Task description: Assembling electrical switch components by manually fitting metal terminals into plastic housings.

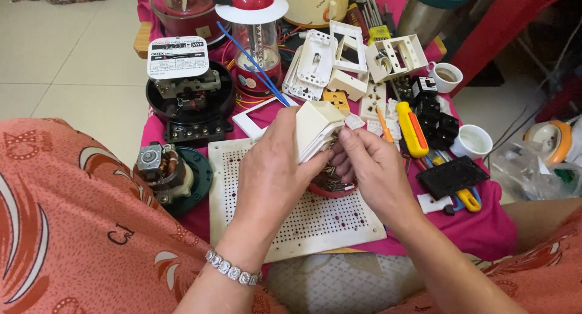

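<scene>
My left hand [273, 168] is clamped on the cream switch box [316, 129], its long axis tilted up-right. My right hand [370, 165], just right of the box, pinches its lower edge.

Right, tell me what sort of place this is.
Probably a home workbench for electrical repair, set on a low table with a pink cloth over a tiled floor. An opened electricity meter, loose switch plates and screwdrivers lie about, while both hands hold a cream switch housing.

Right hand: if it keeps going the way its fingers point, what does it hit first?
The right hand points up-left; its fingertips already meet the cream plastic switch box held by the left hand. Depth beyond is unclear.
</scene>
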